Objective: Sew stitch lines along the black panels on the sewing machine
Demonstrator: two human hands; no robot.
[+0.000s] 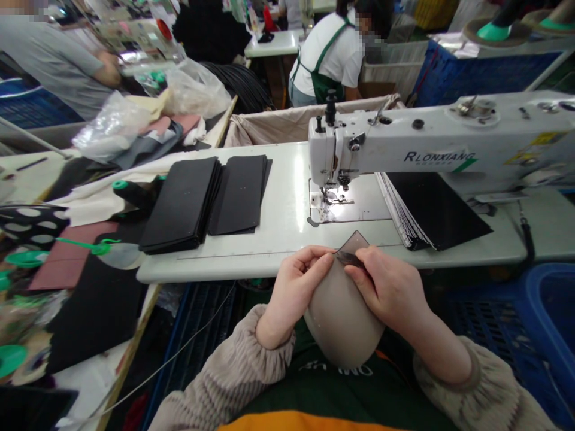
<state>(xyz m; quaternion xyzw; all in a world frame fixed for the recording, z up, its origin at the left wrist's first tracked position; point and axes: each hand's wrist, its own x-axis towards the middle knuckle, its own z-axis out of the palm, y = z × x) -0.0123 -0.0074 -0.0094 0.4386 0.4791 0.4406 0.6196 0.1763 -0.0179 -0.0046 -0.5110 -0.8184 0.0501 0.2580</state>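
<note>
A grey-beige panel of leather-like sheet (344,314) is bent in front of my body, one corner pointing up towards the sewing machine. My left hand (299,287) pinches its upper edge between thumb and fingers. My right hand (389,287) is closed at the same edge, close to the left fingertips. Between its thumb and fingers is a small dark tool (349,258), like thread snips, mostly hidden by the fingers. Just beyond, the sewing machine (390,140) stands with its needle area lit.
Black panels lie in two stacks (182,200) (240,194) left of the machine. More black pieces with pale edges (438,209) fan out under its arm. A blue basket (548,323) is at my right. Cluttered scraps cover the left table. A co-worker (330,57) bends over behind the machine.
</note>
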